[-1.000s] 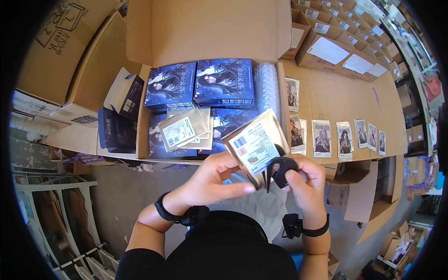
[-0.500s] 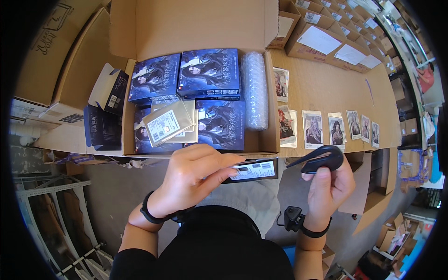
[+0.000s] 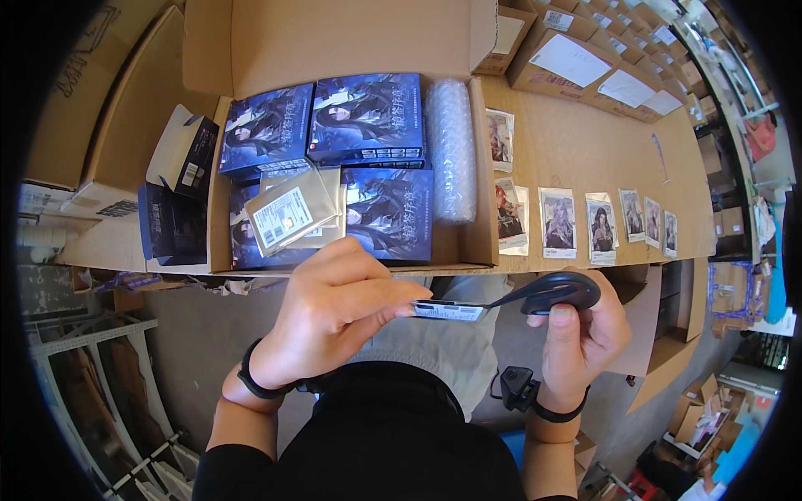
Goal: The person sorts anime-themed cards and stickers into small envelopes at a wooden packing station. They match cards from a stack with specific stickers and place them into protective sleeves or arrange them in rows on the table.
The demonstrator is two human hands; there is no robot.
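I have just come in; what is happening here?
A person's left hand holds a flat, labelled packet nearly edge-on, the right hand a black tool whose pointed tip is at the packet's end. Beyond them, an open carton holds blue boxes with gold packets on top, and bubble wrap. Picture cards lie on the table.

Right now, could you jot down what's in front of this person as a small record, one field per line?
Left hand: pinching a flat packet, seen nearly edge-on
Right hand: holding a black pointed tool
Contact: tool's narrow end at the packet's right end; touching or not, unclear
Open carton: blue boxes, gold packets lying on them, bubble-wrap roll
Right of carton: picture cards on the table
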